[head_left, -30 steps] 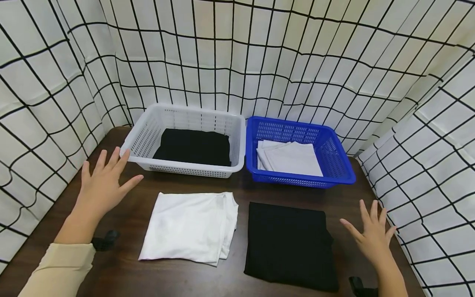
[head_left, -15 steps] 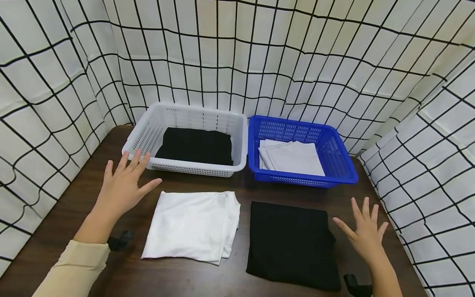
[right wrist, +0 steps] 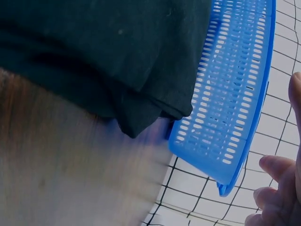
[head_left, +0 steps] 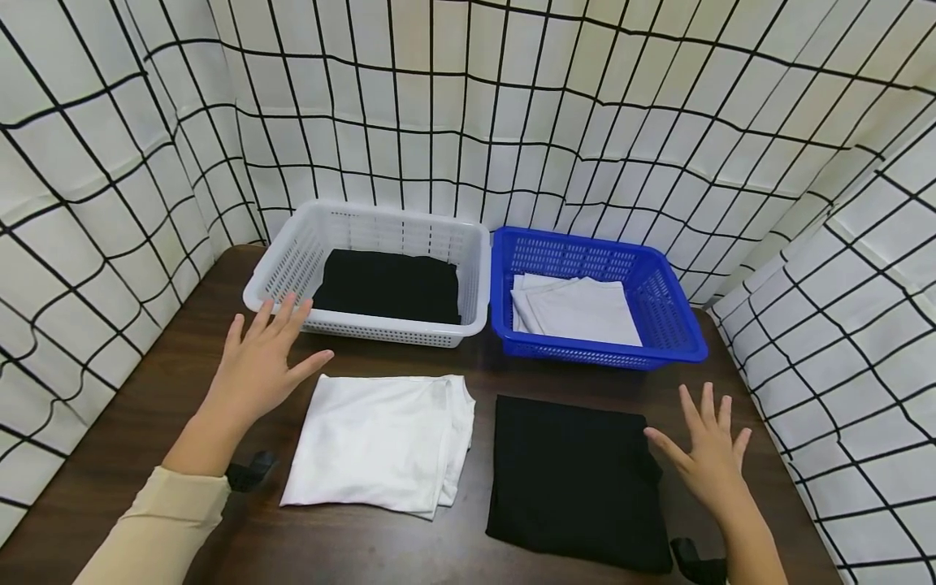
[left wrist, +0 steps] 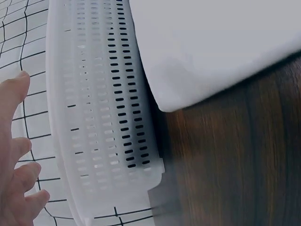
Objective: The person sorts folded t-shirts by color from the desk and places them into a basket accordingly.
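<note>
My left hand hovers with spread fingers near the front left corner of the white basket, left of a folded white cloth. Spread fingers also mark my right hand, just right of a folded black cloth. Neither hand holds anything. Inside the white basket lies folded black fabric; folded white fabric lies in the blue basket. The left wrist view has the white basket's side beside my fingers. In the right wrist view, the black cloth's edge hangs before the blue basket.
The baskets stand side by side at the back of a dark wooden table. White walls with a black grid pattern enclose the left, back and right. A black wrist strap mount sticks out by the left wrist.
Both hands have moved inward: the left to the right, toward the white cloth, and the right to the left, toward the black cloth. Cloths and baskets stay in place.
</note>
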`<state>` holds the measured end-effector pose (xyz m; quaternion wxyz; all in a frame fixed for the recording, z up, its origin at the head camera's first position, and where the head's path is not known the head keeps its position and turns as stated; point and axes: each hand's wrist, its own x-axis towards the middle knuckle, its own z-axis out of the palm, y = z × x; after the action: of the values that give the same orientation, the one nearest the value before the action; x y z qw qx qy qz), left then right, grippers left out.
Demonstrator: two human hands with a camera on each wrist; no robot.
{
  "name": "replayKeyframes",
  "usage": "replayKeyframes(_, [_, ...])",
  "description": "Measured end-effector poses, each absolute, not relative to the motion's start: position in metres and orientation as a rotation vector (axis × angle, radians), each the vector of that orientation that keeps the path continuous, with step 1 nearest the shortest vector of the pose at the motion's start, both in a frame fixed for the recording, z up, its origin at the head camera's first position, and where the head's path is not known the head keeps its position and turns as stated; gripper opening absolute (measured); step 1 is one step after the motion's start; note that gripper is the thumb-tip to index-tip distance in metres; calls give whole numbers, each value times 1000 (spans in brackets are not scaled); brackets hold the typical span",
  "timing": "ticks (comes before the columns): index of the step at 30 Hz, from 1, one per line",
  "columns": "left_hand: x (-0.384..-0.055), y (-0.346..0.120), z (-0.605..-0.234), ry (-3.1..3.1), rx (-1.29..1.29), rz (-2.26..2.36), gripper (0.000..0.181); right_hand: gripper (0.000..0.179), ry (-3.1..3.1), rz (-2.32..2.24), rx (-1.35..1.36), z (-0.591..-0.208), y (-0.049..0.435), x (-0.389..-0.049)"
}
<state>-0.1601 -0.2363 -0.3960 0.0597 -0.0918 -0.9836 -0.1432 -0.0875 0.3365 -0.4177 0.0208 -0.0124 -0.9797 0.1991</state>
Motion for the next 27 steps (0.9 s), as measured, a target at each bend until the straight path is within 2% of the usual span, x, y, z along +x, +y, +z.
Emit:
replayKeyframes(6, [-161,-228,-395,-2986,-293,-457,82,94,-3052,622,-32,-417,332,-87])
replayKeyframes(27, [-163,-203,-394,-2983,-373,-452,82,92,-3020,671,38,-414,322,-82])
